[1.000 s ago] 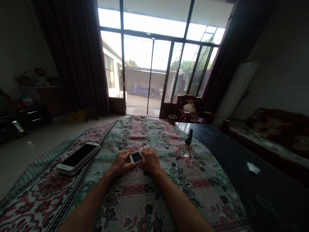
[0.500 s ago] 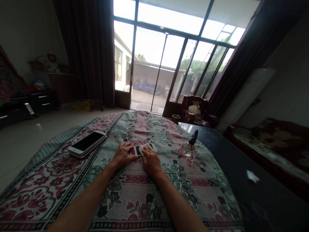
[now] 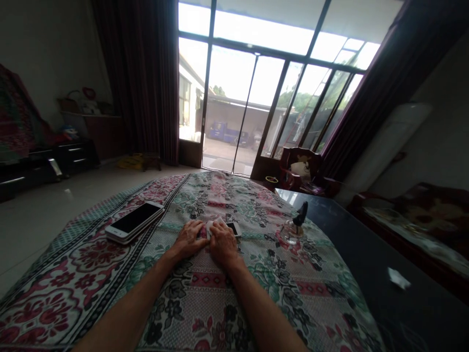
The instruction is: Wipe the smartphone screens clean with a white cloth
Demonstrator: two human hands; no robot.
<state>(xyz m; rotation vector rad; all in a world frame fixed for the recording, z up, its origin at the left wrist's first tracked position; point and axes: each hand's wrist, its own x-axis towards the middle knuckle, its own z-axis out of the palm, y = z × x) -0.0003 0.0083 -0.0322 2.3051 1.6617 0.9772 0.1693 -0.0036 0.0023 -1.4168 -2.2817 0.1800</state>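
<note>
A small white phone with a dark screen [image 3: 233, 229] lies flat on the patterned tablecloth [image 3: 223, 278], mostly covered by my hands. My left hand [image 3: 189, 237] is closed around its left end, fingers at the far edge and thumb at the near one. Over that same end, my right hand [image 3: 223, 242] presses a crumpled white tissue [image 3: 215, 223] onto the phone; its fingertips are partly hidden. To the left rests a larger white phone [image 3: 135, 219], screen up, stacked on another flat white item.
A clear glass-like item [image 3: 291, 231] with a black object [image 3: 301, 213] in it stands on the cloth's right side. Beyond is a dark glossy table [image 3: 351, 244] with a crumpled white piece [image 3: 398, 278]. A wooden chair [image 3: 302, 166] stands near the glass doors.
My right hand has slid left with the tissue, from the phone's middle to its left end, uncovering the right end. My left hand stays in place. The view has shifted slightly.
</note>
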